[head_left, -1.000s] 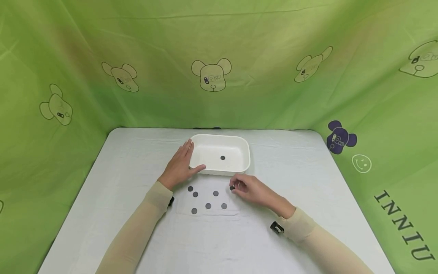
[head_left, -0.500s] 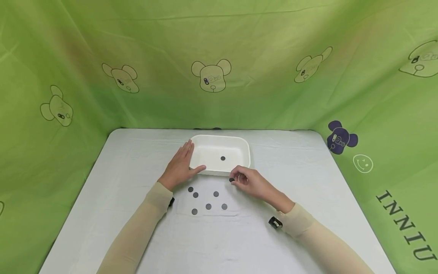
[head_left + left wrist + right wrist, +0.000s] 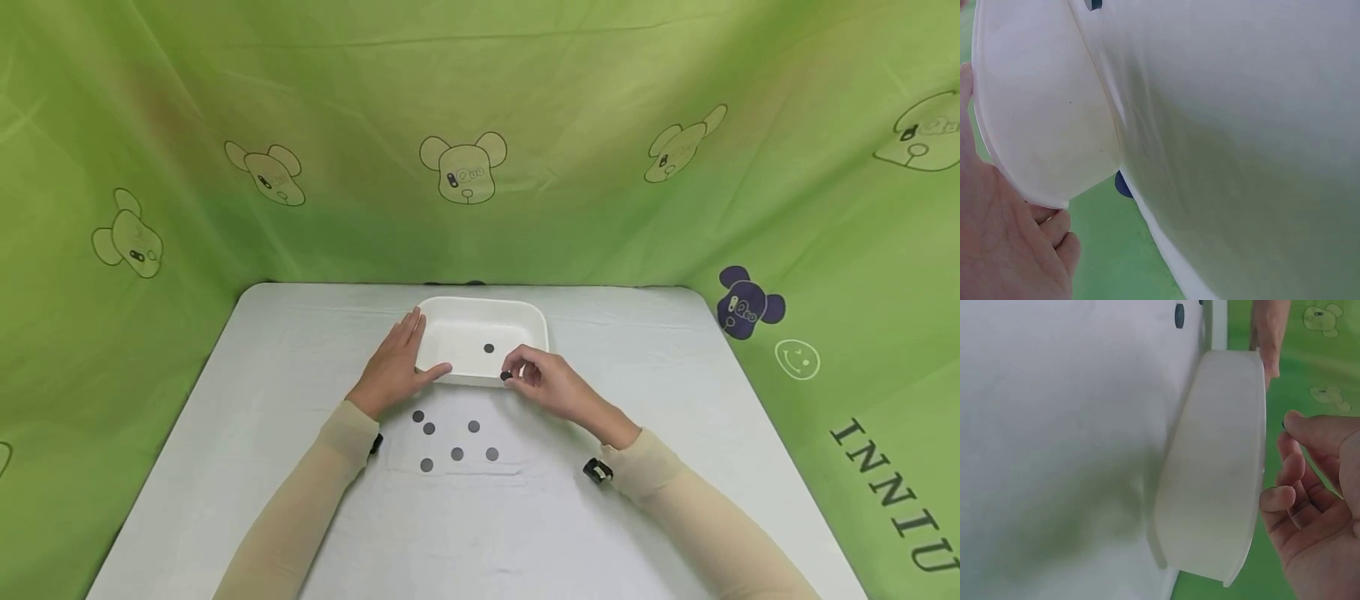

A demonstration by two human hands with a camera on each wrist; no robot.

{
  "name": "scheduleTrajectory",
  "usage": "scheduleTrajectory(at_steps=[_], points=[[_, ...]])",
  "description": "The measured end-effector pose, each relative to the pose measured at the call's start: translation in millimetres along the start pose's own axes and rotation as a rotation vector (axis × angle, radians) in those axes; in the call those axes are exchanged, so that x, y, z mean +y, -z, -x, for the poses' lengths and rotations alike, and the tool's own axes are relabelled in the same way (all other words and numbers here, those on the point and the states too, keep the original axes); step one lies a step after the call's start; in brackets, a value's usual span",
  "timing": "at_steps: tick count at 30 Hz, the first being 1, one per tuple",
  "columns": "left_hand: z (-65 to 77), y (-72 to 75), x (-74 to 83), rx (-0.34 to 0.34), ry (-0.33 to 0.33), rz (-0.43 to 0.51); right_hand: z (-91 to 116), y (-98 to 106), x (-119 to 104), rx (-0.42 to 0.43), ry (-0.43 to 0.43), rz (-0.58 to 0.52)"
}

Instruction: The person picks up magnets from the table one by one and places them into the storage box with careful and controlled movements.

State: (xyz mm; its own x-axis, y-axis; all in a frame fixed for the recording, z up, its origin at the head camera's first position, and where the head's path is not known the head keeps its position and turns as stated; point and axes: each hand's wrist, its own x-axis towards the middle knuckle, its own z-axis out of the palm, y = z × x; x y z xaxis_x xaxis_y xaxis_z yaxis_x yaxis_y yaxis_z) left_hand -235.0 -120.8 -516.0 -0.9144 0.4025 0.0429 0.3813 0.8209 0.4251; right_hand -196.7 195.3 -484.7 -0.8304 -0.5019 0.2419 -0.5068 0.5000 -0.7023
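Note:
My right hand pinches a small dark disc between thumb and fingertips, over the front rim of a white rectangular tray. From the right wrist view, only a sliver of that disc shows at the thumb tip. Another dark disc lies flat on the tray's floor. Along the tray's left side rests my left hand, fingers straight and thumb laid on the front rim. Several grey discs lie scattered on the white cloth in front of the tray, among them a front disc and a right disc.
A white cloth covers the table. Green curtains with printed bear heads hang behind and on both sides. A black wrist device sits by the right sleeve cuff.
My right hand has moved up and away from me, carrying the pinched disc from in front of the tray to its front rim. The left hand and the tray have stayed put.

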Motion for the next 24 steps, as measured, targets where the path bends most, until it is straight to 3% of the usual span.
scheduleTrajectory(at_steps=[12,24], points=[[-1.2,2.7,2.1,-0.008,0.01,0.0,-22,5,10,0.006,-0.021,0.022],[1.3,4.0,5.4,-0.02,0.021,0.003,-40,1,18,-0.043,-0.059,0.015]])
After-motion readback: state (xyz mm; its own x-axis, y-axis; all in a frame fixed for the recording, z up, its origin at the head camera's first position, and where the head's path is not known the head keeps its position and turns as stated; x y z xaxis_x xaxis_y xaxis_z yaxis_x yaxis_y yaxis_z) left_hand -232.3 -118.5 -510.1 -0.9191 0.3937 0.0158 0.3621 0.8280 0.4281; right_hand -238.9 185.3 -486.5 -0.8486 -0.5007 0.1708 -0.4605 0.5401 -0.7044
